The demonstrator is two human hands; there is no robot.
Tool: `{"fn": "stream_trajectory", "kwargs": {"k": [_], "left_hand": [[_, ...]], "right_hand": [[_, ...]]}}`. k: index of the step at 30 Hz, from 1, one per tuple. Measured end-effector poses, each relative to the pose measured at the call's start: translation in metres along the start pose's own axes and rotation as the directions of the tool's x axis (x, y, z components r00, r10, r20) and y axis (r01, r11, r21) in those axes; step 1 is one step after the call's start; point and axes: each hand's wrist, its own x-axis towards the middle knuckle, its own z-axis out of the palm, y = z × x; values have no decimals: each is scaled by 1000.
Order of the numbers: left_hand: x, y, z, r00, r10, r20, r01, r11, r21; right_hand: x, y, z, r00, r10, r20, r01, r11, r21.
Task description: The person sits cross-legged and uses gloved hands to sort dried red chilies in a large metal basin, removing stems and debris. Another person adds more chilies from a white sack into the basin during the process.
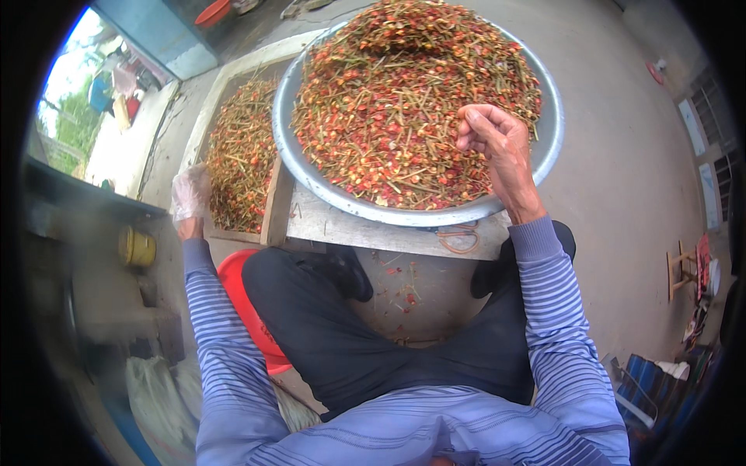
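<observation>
In front of me a large metal basin (pixel 555 125) is heaped with chopped red and orange chili pieces (pixel 373 151) mixed with dry stems. My right hand (pixel 495 131), bare, hovers over the basin's right side with curled fingers and the thumb against the index finger. An orange-red spot shows at the fingertips; whether it is a held piece is unclear. A thin clear plastic glove covers my left hand (pixel 191 189), which is at the near left edge of a wooden tray (pixel 274 204). Stems and chili bits (pixel 242 157) fill that tray. The left fingers are blurred.
A pale board (pixel 349 227) lies under the basin, with orange-handled scissors (pixel 459 240) partly beneath the rim. A red plastic tub (pixel 239 268) stands beside my left leg. Farther left is a yellow bucket (pixel 137 246). A small wooden stool (pixel 679 271) stands at right.
</observation>
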Motion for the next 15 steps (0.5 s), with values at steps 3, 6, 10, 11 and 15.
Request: {"fn": "stream_trajectory", "kwargs": {"k": [3, 6, 10, 11, 15], "left_hand": [[12, 62, -28, 997, 7, -72, -18, 989, -147], [11, 167, -41, 991, 121, -52, -130, 839, -528], [-8, 303, -44, 888, 459, 8, -356, 700, -619], [-7, 329, -42, 783, 610, -121, -572, 630, -524], [-2, 386, -27, 761, 640, 104, -542, 716, -440]], "right_hand": [[2, 0, -11, 994, -60, -93, 63, 998, 21], [4, 2, -15, 990, -72, -119, 79, 995, 55], [4, 2, -16, 990, -69, -126, 77, 995, 61], [4, 1, -16, 990, -64, -126, 72, 995, 64], [3, -3, -18, 990, -38, -136, 50, 995, 82]]}}
